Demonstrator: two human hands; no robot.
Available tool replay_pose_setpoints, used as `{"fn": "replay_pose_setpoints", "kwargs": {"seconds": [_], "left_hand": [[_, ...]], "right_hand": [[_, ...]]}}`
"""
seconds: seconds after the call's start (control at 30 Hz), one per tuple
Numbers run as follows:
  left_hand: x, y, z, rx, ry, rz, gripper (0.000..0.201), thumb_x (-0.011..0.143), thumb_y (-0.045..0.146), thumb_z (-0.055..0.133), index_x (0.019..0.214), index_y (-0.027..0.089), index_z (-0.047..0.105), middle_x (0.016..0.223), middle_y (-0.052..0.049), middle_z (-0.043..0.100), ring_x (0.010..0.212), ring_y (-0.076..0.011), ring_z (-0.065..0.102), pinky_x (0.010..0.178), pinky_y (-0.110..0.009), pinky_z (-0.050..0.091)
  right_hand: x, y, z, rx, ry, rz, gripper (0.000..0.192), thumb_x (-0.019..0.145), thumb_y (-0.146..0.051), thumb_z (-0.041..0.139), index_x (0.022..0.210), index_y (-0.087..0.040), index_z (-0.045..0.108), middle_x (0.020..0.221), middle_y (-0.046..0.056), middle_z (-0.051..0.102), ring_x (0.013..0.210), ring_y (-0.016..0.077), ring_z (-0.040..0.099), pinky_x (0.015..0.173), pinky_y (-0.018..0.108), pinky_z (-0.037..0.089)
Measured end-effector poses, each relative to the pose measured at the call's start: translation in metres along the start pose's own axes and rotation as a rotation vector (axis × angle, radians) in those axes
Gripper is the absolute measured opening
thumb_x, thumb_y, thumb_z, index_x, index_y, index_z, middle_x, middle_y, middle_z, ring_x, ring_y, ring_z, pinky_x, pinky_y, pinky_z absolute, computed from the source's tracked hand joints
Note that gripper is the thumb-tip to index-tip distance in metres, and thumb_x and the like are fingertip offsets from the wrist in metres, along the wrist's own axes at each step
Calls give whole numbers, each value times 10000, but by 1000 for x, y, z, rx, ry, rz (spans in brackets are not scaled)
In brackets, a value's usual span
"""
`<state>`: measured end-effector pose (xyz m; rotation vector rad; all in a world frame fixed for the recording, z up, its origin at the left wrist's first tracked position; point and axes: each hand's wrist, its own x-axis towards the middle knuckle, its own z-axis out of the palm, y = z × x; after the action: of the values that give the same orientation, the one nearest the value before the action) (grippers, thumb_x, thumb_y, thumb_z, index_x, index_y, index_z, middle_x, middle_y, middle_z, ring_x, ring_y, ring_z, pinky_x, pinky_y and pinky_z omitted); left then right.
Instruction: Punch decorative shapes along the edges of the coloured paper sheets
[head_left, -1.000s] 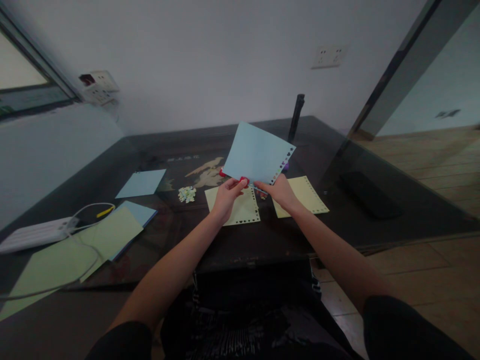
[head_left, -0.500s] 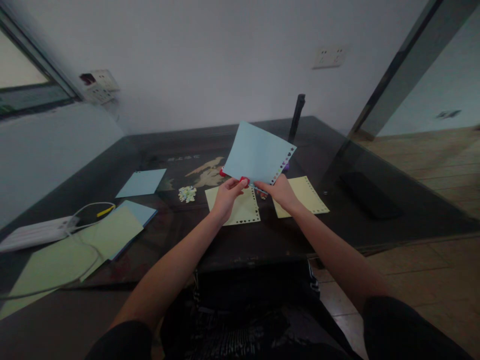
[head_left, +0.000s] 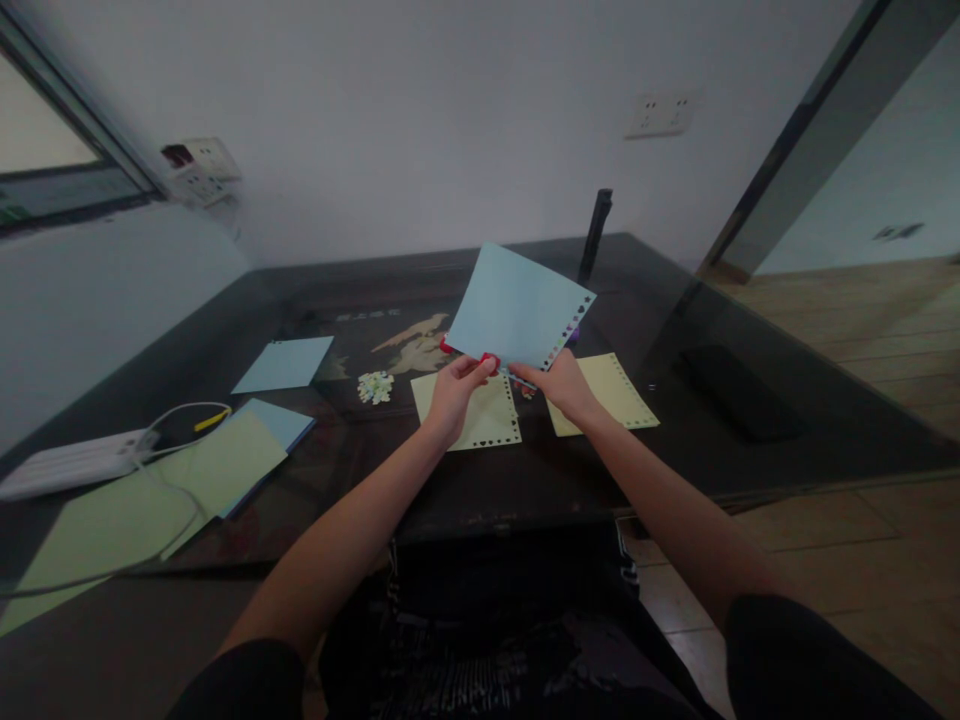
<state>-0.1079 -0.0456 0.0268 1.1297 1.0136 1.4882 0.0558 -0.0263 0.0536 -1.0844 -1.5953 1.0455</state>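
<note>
A light blue paper sheet [head_left: 514, 305] is held up, tilted, above the dark glass table [head_left: 375, 480]. Small punched shapes run along its right edge. My left hand [head_left: 455, 393] grips a small red punch [head_left: 487, 359] at the sheet's lower edge. My right hand [head_left: 561, 385] pinches the lower right corner of the blue sheet. Under my hands lie two yellow sheets [head_left: 487, 415] [head_left: 611, 390], both with punched borders.
A pile of punched confetti [head_left: 373, 387] lies left of the yellow sheets. Blue sheets [head_left: 285, 364] and green sheets [head_left: 217, 465] lie at the left, beside a white power strip [head_left: 71, 465] with cables. A black post [head_left: 596, 225] stands behind.
</note>
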Motion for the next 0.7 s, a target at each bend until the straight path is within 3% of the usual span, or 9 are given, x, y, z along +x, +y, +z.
{"fn": "replay_pose_setpoints", "kwargs": {"seconds": [0.43,0.7], "left_hand": [[0,-2,2,-26,21,23,263,672,363,752,793,134,712,786,-49,692,761,-143,602,803,-293,425],[-3,1,5,-3,51,-3,273,654,388,758,765,142,724,782,-57,700,766,-165,606,815,-319,430]], "right_hand": [[1,2,1,-8,36,-24,278,653,-307,709,863,-136,646,748,83,697,642,208,641,596,336,517],[5,15,2,1,-11,-11,320,664,-353,699,892,-132,656,738,85,698,589,196,630,550,325,517]]}}
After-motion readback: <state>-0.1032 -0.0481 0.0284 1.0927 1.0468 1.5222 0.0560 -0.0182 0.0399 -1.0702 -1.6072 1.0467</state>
